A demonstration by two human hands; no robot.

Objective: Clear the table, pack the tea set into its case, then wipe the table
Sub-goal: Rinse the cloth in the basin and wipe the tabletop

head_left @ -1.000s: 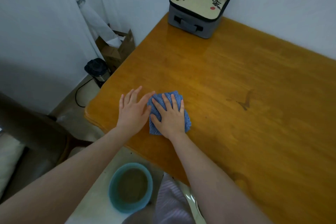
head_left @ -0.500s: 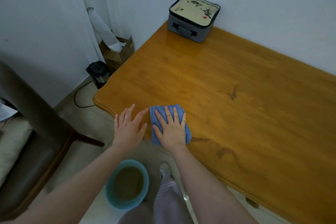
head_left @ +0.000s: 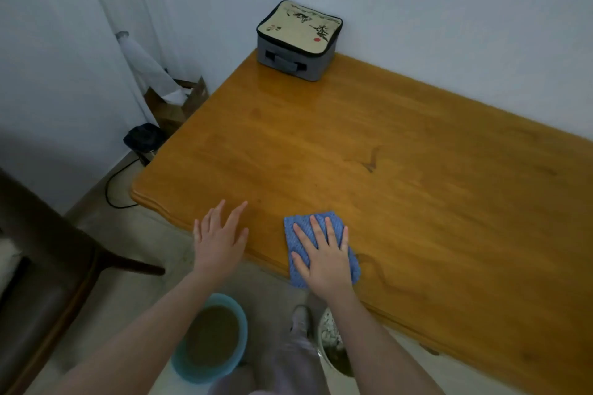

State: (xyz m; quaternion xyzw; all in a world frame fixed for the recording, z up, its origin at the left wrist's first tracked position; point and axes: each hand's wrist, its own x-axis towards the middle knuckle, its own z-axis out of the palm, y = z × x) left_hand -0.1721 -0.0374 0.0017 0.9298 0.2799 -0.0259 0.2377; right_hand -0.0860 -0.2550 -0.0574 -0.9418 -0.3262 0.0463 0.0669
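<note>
Head view: right hand fingers spread flat on cloth; left hand released.

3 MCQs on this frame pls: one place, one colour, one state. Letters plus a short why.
1. Where does the tea set case stand?
A. far corner of the table, near the wall
B. on the floor by the basin
C. at the near edge, under the left hand

2. What colour is the cloth?
A. white
B. blue
C. red

3. What is the right hand doing?
A. lifting the cloth off the table
B. gripping the case handle
C. lying flat, fingers spread, on the cloth

Answers:
1 A: the case sits at the table's far left corner, close to the wall.
2 B: the cloth under the palm is blue.
3 C: the right hand presses flat on the cloth at the near edge, while the left hand is open beside it, holding nothing.
</note>
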